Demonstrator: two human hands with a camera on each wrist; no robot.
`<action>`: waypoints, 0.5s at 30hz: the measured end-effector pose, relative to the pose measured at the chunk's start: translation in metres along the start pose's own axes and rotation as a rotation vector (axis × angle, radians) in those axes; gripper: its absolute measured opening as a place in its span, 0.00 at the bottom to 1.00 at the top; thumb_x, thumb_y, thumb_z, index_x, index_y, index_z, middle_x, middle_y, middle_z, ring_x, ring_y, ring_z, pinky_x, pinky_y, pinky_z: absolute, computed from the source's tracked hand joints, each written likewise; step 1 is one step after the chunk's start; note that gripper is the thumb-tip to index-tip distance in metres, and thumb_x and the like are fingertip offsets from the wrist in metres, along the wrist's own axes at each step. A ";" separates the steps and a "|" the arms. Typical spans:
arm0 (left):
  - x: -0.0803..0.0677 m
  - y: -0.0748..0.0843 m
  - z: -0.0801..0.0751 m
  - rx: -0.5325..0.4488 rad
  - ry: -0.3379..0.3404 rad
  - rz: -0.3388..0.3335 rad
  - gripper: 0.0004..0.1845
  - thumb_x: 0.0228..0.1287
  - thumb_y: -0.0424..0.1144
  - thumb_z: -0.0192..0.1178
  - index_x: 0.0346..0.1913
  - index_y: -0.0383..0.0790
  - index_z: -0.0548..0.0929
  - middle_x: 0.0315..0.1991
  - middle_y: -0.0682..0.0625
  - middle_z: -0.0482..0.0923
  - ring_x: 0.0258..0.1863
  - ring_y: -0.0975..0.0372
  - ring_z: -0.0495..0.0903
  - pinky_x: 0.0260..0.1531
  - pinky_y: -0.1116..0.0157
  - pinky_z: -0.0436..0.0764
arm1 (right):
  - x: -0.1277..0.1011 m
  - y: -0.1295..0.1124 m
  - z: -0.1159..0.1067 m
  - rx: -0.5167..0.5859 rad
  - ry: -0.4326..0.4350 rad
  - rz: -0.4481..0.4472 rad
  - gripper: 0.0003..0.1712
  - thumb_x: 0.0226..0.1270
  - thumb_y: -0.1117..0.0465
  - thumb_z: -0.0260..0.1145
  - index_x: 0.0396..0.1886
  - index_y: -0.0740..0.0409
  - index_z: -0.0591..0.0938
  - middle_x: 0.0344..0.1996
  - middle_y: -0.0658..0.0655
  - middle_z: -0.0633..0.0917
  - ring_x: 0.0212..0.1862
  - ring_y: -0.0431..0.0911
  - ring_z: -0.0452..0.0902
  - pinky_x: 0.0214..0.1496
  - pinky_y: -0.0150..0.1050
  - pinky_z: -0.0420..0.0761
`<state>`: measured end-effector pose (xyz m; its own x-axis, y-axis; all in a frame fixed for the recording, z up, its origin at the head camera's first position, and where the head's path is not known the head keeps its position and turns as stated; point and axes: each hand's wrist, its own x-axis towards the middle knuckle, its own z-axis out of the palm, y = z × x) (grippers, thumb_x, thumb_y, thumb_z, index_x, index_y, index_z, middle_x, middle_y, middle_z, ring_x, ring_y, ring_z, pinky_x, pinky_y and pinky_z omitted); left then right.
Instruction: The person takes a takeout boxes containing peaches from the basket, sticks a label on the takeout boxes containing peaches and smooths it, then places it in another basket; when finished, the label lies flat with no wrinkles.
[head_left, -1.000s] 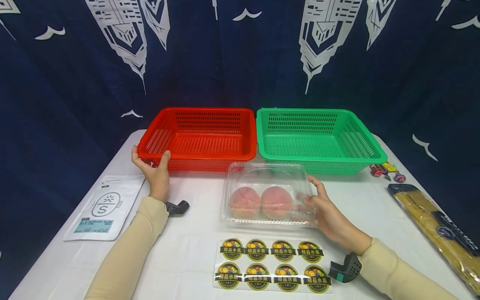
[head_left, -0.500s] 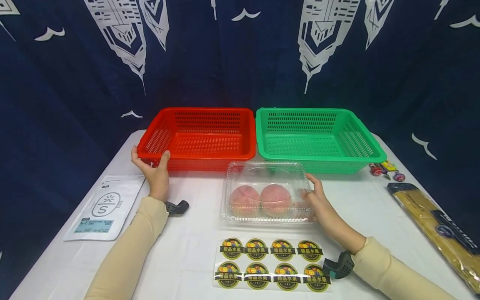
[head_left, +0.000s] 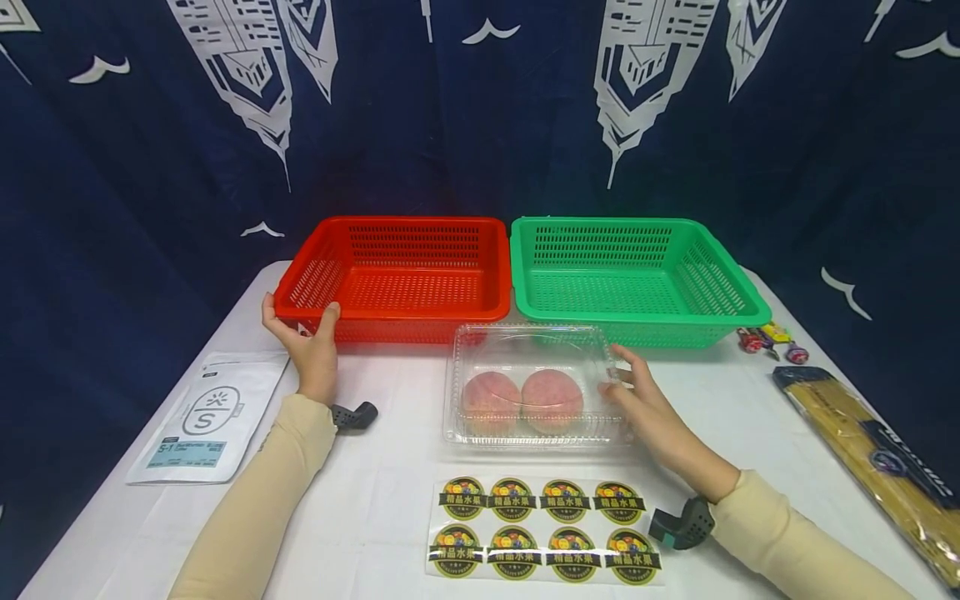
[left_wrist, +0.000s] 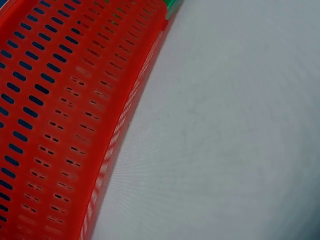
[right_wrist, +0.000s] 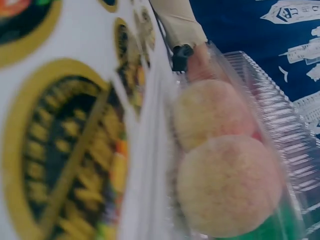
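My left hand [head_left: 309, 354] grips the front left corner of a red plastic basket [head_left: 393, 315], its thumb over the rim. In the left wrist view the slotted wall of that basket [left_wrist: 55, 115] fills the left side. A clear lidded plastic box [head_left: 532, 346] stands before the baskets with two pink peaches [head_left: 552, 401] inside. My right hand [head_left: 652, 412] holds the box at its right side, thumb toward the front and fingers farther back. The right wrist view shows the peaches [right_wrist: 227, 185] through the clear wall, the hand itself out of sight.
A green basket [head_left: 637, 318] stands right of the red one. A sheet of round fruit stickers [head_left: 543, 531] lies in front of the box. At left is a white pouch [head_left: 206, 417]; at right are wrapped candies [head_left: 772, 340] and a long packet of noodles [head_left: 862, 458].
My right hand and wrist have shifted slightly at the box's right side, the thumb moving a little left. The box and peaches have barely moved. My left hand stays on the red basket.
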<state>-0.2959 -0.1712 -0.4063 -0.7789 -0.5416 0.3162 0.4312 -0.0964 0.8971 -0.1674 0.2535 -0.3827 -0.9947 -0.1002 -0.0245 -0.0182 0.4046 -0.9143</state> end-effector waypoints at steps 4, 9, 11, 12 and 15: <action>-0.003 0.007 0.001 0.223 0.071 0.015 0.53 0.69 0.39 0.70 0.87 0.52 0.46 0.88 0.51 0.40 0.85 0.62 0.43 0.83 0.59 0.38 | 0.000 -0.003 -0.006 0.005 0.025 -0.095 0.46 0.79 0.61 0.56 0.87 0.66 0.46 0.80 0.81 0.55 0.75 0.77 0.62 0.71 0.75 0.69; -0.004 0.016 0.005 0.453 0.089 0.181 0.51 0.67 0.39 0.71 0.87 0.48 0.53 0.89 0.46 0.33 0.86 0.55 0.34 0.82 0.52 0.34 | -0.001 -0.006 -0.013 -0.045 0.036 -0.246 0.39 0.80 0.65 0.61 0.84 0.71 0.57 0.80 0.75 0.60 0.80 0.74 0.55 0.80 0.72 0.57; -0.003 0.020 0.006 0.488 0.053 0.272 0.48 0.67 0.39 0.70 0.85 0.45 0.57 0.89 0.45 0.38 0.87 0.53 0.35 0.82 0.54 0.33 | -0.001 -0.006 -0.015 -0.065 0.042 -0.297 0.37 0.79 0.66 0.63 0.82 0.71 0.61 0.80 0.74 0.62 0.81 0.72 0.53 0.82 0.70 0.52; -0.003 0.022 0.006 0.496 0.028 0.313 0.46 0.67 0.39 0.70 0.85 0.44 0.59 0.89 0.45 0.40 0.87 0.53 0.35 0.82 0.55 0.33 | -0.001 -0.006 -0.015 -0.076 0.045 -0.319 0.37 0.79 0.67 0.64 0.81 0.70 0.63 0.80 0.73 0.63 0.82 0.71 0.53 0.82 0.68 0.52; -0.003 0.027 0.006 0.498 -0.059 0.403 0.41 0.70 0.40 0.67 0.83 0.43 0.64 0.88 0.46 0.50 0.87 0.54 0.39 0.83 0.56 0.34 | -0.001 -0.009 -0.016 -0.109 0.065 -0.394 0.35 0.77 0.69 0.67 0.79 0.68 0.69 0.79 0.71 0.65 0.82 0.69 0.55 0.85 0.54 0.54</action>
<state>-0.2849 -0.1673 -0.3807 -0.6297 -0.4066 0.6619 0.4429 0.5120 0.7359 -0.1679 0.2646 -0.3684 -0.9137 -0.2103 0.3478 -0.4062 0.4413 -0.8002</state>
